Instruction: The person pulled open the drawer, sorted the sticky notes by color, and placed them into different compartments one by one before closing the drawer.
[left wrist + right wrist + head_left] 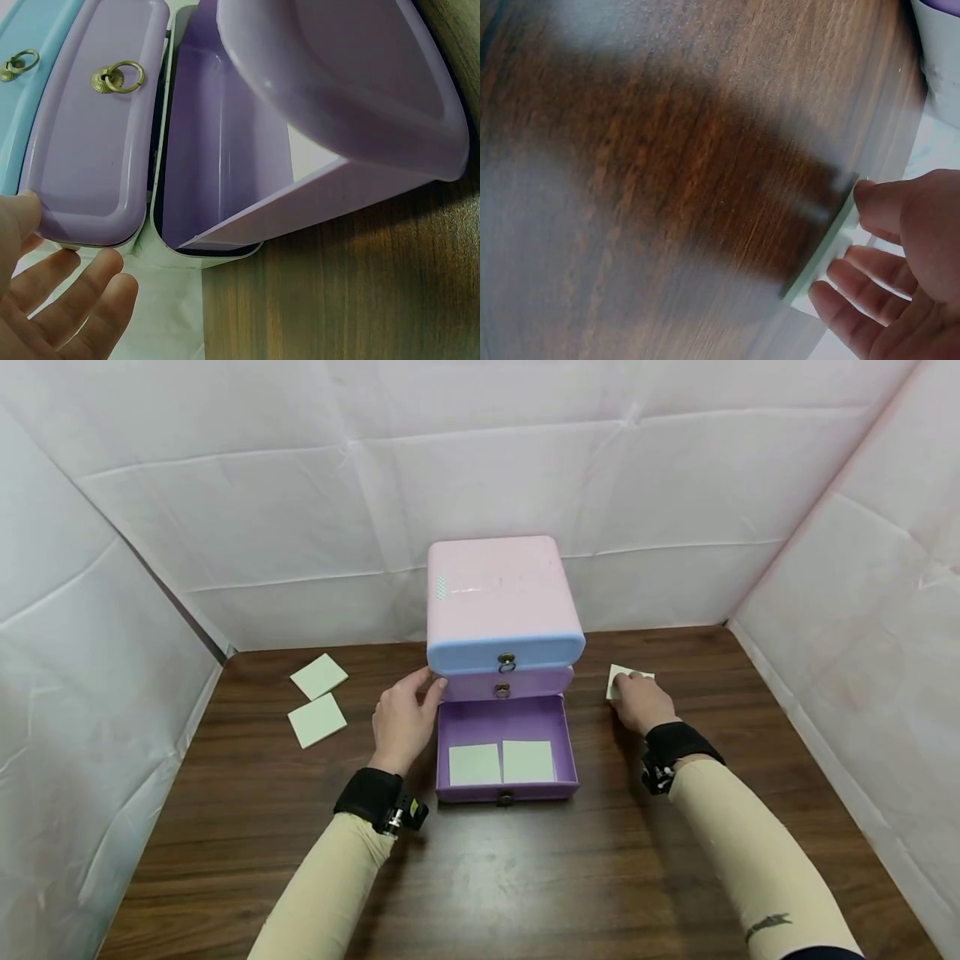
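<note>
A small drawer cabinet (498,593) with a pink top stands at the middle of the brown table. Its purple bottom drawer (570,752) is pulled out, with two pale green square pads (474,764) lying flat inside. My left hand (420,689) rests at the cabinet's left side, fingers relaxed. Its thumb touches the corner of the closed purple middle drawer (90,150). The left wrist view shows my left hand (67,292) empty-palmed. Right of the cabinet, my right hand (636,687) pinches another green pad (617,677) on the table. In the right wrist view my right hand (855,244) holds that pad (821,259) by its edges.
Two more green pads (319,676) (317,720) lie on the table at the far left. The top blue drawer (504,653) is closed and has a brass ring pull. White cloth walls enclose the table (525,877) on three sides.
</note>
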